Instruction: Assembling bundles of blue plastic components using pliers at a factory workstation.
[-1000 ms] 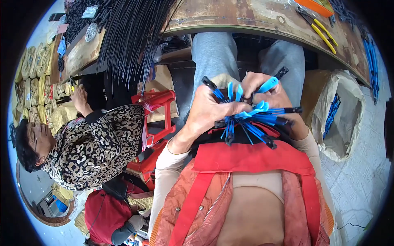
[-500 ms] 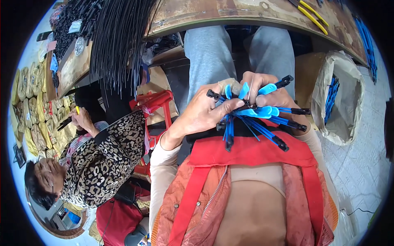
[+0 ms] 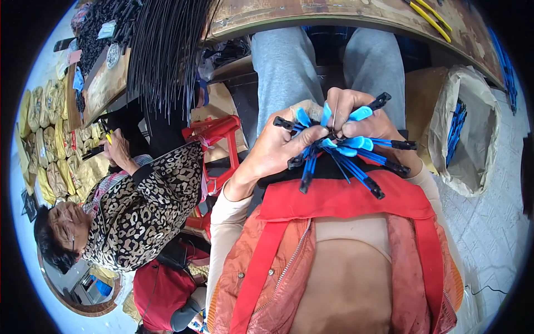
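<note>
Both hands work close together above my lap at a spoked frame of blue rods (image 3: 356, 173) with black end pieces and light-blue flat tabs, fanned out around a dark hub. My left hand (image 3: 280, 146) pinches near the hub, thumb and fingers closed on the frame's left side. From the other side my right hand (image 3: 370, 119) is closed, thumb and forefinger meeting at the hub. A thin wire (image 3: 334, 111) rises between the fingertips. The hub itself is mostly hidden by the fingers. A red apron (image 3: 345, 195) lies just beneath the rods.
Ahead is a worn wooden table (image 3: 311, 12) with yellow-handled pliers (image 3: 431, 19) and hanging black rods (image 3: 167, 61). A paper-lined bag (image 3: 467, 156) with blue rods stands right. Left, a person (image 3: 147, 206) holds a yellow-handled tool beside a red stool (image 3: 219, 133).
The spoked frame has turned and shifted slightly between my hands, which stay closed at its hub. The view has shifted a little. The person on the left has raised the yellow-handled tool.
</note>
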`<move>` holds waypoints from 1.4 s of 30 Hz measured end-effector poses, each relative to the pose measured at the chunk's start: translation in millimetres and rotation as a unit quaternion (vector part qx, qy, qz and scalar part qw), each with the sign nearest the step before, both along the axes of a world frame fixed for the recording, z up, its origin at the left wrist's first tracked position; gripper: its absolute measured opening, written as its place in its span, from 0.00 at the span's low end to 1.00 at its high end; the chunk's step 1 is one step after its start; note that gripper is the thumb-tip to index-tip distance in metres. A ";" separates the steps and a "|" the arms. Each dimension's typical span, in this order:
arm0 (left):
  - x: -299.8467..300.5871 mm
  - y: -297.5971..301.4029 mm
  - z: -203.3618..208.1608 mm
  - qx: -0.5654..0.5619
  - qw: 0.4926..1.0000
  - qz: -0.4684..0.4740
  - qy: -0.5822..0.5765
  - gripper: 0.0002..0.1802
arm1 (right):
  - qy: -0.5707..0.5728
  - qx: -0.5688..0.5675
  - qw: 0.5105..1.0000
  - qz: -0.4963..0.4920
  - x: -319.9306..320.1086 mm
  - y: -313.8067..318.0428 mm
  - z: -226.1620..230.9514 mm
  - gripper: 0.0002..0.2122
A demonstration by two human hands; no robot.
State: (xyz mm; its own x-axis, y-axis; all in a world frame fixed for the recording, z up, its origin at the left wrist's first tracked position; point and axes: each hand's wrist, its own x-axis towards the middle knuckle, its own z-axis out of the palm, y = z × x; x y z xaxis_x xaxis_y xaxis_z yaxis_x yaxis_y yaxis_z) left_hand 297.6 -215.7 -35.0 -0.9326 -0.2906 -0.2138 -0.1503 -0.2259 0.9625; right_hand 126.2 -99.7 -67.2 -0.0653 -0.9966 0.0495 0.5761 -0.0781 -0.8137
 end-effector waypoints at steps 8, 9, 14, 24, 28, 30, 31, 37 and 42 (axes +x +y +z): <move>7.8 18.9 1.0 -0.010 0.999 0.042 -0.009 0.07 | 0.074 -0.026 0.997 -0.007 8.3 5.9 4.2 0.09; 9.3 20.0 1.9 -0.007 0.999 0.049 -0.016 0.07 | 0.072 -0.028 0.997 -0.007 9.2 6.1 4.2 0.09; 13.3 29.5 -5.6 -0.030 0.996 0.080 0.011 0.07 | 0.073 -0.043 0.996 0.010 13.5 10.3 2.4 0.07; 21.4 21.1 -8.3 0.125 0.988 0.051 0.075 0.10 | -0.029 0.006 0.999 -0.024 24.8 22.9 0.6 0.10; 22.6 21.8 -3.5 0.089 0.991 0.069 0.070 0.16 | 0.000 -0.005 0.999 -0.049 23.0 22.1 -1.2 0.10; 19.5 22.8 6.9 0.129 0.986 0.105 0.026 0.16 | -0.051 0.008 0.998 -0.048 22.2 19.8 3.7 0.11; 16.8 22.4 7.3 0.105 0.987 0.105 0.059 0.16 | -0.040 0.014 0.998 -0.055 20.8 20.4 6.5 0.11; 27.3 6.1 3.2 0.201 0.978 0.051 0.024 0.34 | -0.113 0.042 0.990 -0.077 34.4 23.0 11.8 0.12; 32.9 10.5 24.0 0.031 0.999 -0.002 0.009 0.32 | -0.006 0.028 0.993 -0.111 35.6 25.8 0.1 0.11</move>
State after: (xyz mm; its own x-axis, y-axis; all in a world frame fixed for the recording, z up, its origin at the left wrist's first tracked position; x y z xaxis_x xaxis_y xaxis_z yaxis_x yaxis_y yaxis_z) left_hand 330.5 -205.2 -11.0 -0.9374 -0.2737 -0.2152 -0.1350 -0.2839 0.9493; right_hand 161.7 -73.9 -67.1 -0.2836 -0.9589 -0.0076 0.5599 -0.1591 -0.8132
